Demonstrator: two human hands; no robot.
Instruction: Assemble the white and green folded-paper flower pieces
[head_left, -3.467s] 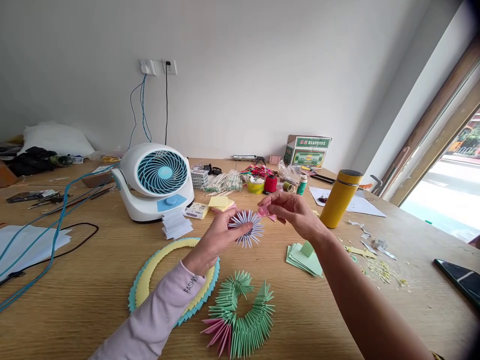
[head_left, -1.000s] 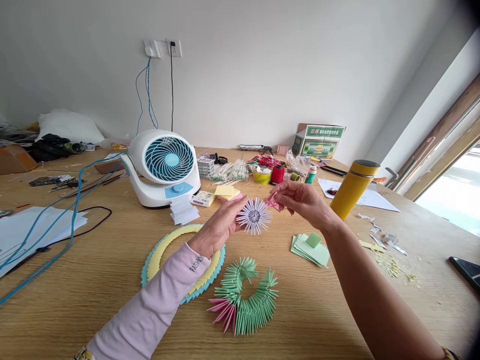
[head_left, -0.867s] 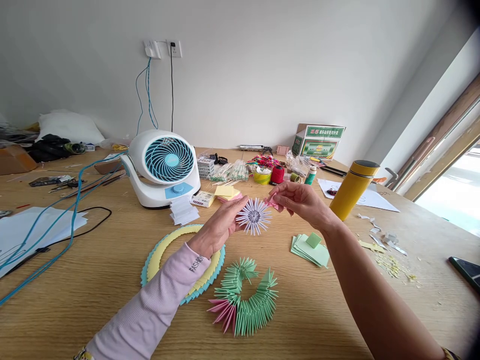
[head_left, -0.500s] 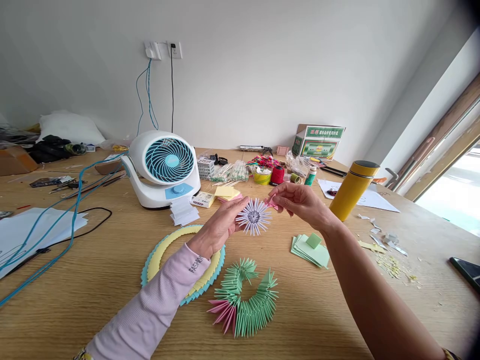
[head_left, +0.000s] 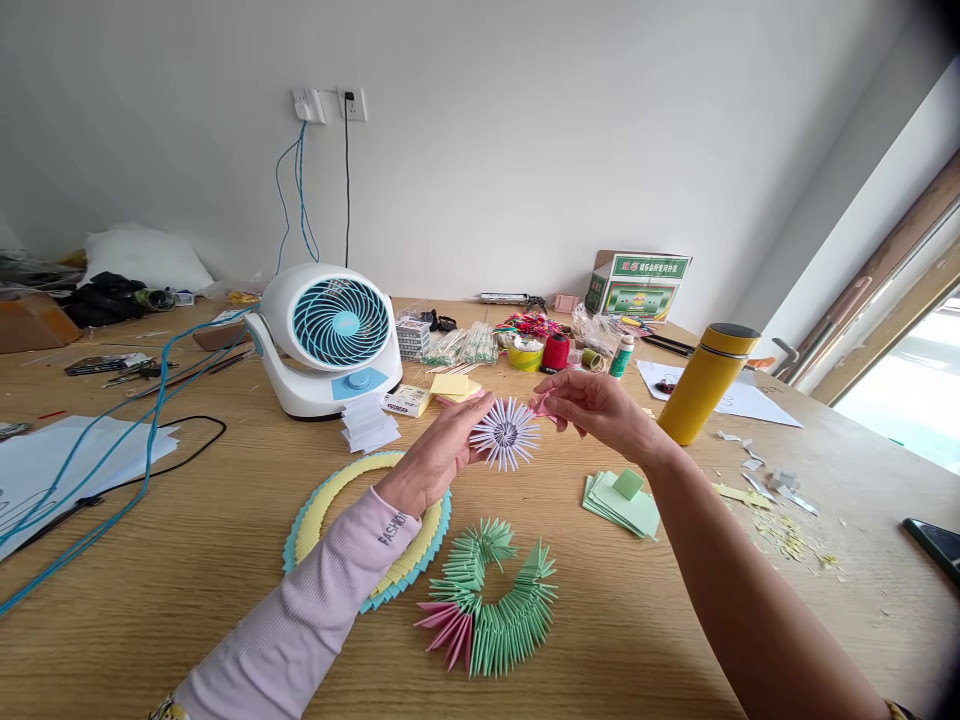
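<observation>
My left hand (head_left: pixel 442 448) is closed on the edge of a white folded-paper rosette (head_left: pixel 505 434), whose spokes fan out around a dark centre. Just right of it, my right hand (head_left: pixel 600 405) pinches a small pink folded paper piece (head_left: pixel 543 407) close to the rosette's upper right; whether the two touch I cannot tell. Below the hands lies an open ring of green folded paper pieces (head_left: pixel 517 630) with a pink section (head_left: pixel 448 630) at its left. A larger yellow and blue paper ring (head_left: pixel 306 520) lies partly under my left forearm.
Green paper squares (head_left: pixel 622 505) lie right of centre, near a yellow flask (head_left: pixel 709 385) and paper scraps (head_left: pixel 787 535). A white fan (head_left: pixel 330 340) stands at the back left, with blue cables (head_left: pixel 154 410) crossing the table. Yellow sticky notes (head_left: pixel 452 385) and thread spools (head_left: pixel 555 352) sit behind the hands.
The view has shifted very slightly. My right hand has lowered a little with the pink piece beside the rosette; my left hand keeps its hold.
</observation>
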